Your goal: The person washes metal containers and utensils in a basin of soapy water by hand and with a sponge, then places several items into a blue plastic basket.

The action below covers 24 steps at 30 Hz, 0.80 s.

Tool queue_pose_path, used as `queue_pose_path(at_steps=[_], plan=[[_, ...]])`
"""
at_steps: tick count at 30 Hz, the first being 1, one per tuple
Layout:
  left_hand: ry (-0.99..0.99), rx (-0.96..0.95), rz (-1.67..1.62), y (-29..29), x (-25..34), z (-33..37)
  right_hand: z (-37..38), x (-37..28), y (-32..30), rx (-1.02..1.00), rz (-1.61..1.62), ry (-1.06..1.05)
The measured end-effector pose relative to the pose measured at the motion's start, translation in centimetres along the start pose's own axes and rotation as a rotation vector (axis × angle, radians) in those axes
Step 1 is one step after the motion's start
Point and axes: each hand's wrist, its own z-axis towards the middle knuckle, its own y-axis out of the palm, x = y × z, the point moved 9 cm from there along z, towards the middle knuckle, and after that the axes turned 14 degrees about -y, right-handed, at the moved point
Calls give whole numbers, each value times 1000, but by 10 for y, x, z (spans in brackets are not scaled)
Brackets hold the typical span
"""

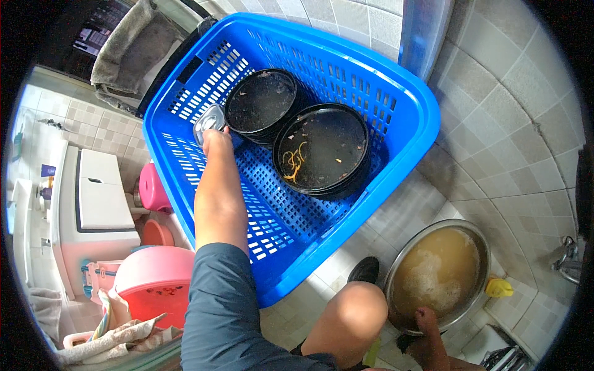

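My left hand [216,141] reaches into a large blue plastic basket [411,102], its fingers closed on a shiny metal dish [210,119] by the basket's left wall. Beside that dish stand two stacks of round black plates, a farther stack [263,99] and a nearer stack [325,145]. Orange strips and small food scraps lie on the nearer top plate. At lower right, my right hand [426,319] is closed at the near rim of a round metal basin [393,272] of cloudy, foamy brown water. What that hand holds, if anything, is hidden.
Tiled wall [513,117] closes off the right, with a metal tap [566,263] low on it. A yellow object [499,287] lies beside the basin. Left of the basket stand a pink tub [154,269], a pink stool [153,187] and a white cabinet [102,191]. My knee [359,309] is near the basin.
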Motion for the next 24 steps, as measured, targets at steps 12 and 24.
queue_pose_path(at_steps=[12, 24], plan=[[45, 89, -8, -10, 15, -76, -12, -22, -10, 65, 116, -1], [71, -188, 12, -21, 98, -170, -37, -55, -38, 322, 153, -181]])
